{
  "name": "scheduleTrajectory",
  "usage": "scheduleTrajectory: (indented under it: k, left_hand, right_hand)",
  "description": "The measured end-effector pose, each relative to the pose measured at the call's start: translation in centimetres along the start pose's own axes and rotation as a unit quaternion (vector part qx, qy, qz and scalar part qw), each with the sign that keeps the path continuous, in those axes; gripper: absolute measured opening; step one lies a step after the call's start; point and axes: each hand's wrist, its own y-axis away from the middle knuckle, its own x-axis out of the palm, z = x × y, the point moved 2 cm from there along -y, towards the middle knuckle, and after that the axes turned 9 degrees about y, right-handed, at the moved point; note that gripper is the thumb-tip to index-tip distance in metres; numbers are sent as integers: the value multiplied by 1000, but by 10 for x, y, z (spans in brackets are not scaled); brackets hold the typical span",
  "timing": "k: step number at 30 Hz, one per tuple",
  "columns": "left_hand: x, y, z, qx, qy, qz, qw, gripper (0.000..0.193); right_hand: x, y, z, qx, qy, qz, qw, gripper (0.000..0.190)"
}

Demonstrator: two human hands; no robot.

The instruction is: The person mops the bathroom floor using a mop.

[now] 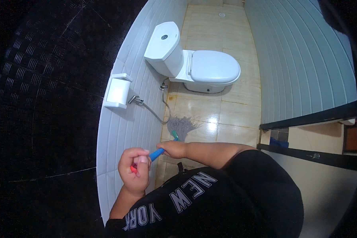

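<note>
My left hand is wrapped around the top end of a mop's blue handle, where a bit of red shows inside my fist. Lower on the same handle, my right hand has its fingers closed round it. The grey string mop head lies spread on the tiled floor close to the left wall, below a green connector. Part of the shaft is hidden behind my right hand.
A white toilet with its lid down stands beyond the mop. On the left wall are a toilet-paper holder and a bidet sprayer with a looping metal hose. A ribbed partition and a doorway are at right.
</note>
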Motion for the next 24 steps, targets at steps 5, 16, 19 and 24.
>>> scheduleTrajectory:
  k: [5,16,19,24]
  left_hand:
    - [11,7,-5,23,18,74,997,5]
    - [62,-10,7,-19,88,277,957,14]
    - [63,-5,18,-87,129,214,964,17]
    - [60,-8,2,-34,67,248,966,15]
  right_hand:
    - [-27,43,10,53,19,80,995,9]
    - [-83,134,-7,121,50,11,991,7]
    - [-86,140,-23,123,90,21,988,9]
    - [-82,120,-30,112,77,-7,991,10]
